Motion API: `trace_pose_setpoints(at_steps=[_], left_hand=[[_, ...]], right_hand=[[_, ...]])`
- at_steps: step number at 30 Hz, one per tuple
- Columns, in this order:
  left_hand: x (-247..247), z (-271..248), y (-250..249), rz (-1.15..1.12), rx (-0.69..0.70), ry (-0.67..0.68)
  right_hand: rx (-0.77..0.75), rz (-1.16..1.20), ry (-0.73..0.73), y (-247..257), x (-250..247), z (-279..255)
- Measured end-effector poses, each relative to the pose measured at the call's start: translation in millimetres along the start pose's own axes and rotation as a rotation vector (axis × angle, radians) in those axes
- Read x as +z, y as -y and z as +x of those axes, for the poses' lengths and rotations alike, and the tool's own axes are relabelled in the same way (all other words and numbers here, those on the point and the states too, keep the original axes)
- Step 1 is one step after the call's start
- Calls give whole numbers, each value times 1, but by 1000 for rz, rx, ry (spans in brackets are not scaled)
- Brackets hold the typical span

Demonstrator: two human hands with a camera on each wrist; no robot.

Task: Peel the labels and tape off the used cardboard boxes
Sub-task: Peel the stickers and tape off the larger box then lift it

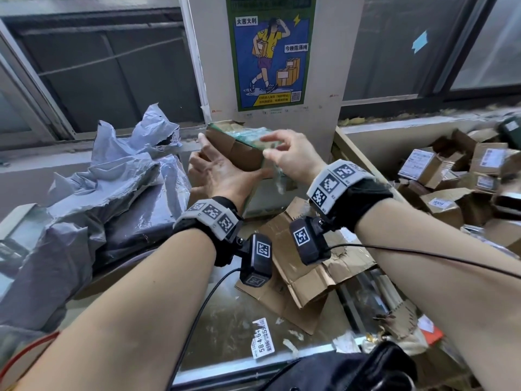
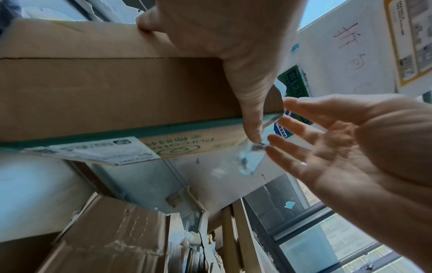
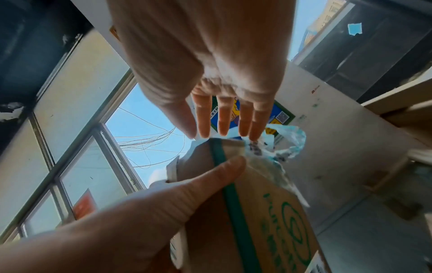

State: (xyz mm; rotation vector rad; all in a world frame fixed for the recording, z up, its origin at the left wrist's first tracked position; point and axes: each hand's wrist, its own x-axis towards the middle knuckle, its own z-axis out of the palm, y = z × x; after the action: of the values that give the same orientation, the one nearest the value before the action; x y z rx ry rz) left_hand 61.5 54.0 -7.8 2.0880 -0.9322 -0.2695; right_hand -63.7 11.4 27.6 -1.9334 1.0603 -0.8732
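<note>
My left hand grips a brown cardboard box with green print and a green edge stripe, held up before the pillar. Its thumb presses the near face and its fingers wrap the far edge. A crumpled strip of clear tape hangs off the box's right corner. My right hand is at that corner with straight, spread fingers; their tips touch the tape. A white shipping label is still stuck on the box's underside.
Grey plastic mailer bags are heaped at the left. Torn flat cardboard and a peeled label lie on the steel table. A bin of labelled boxes stands at the right. A poster hangs on the pillar behind.
</note>
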Motion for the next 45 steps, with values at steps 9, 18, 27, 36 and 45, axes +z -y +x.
trace_pose_setpoints(at_steps=[9,18,27,36,45], left_hand=[[-14,19,28,-37,256,-42],[-29,18,37,-10,473,-57],[-22,8,36,-88,654,-53],[-30,19,43,-117,521,-196],[-20,11,35,-101,651,-105]], right_hand=[[1,-56,36,-4,11,6],[3,-259,-36,-9,24,8],[199,-271,-301,-17,45,8],[175,424,-110,-4,28,8],[321,731,-469,-3,24,20]])
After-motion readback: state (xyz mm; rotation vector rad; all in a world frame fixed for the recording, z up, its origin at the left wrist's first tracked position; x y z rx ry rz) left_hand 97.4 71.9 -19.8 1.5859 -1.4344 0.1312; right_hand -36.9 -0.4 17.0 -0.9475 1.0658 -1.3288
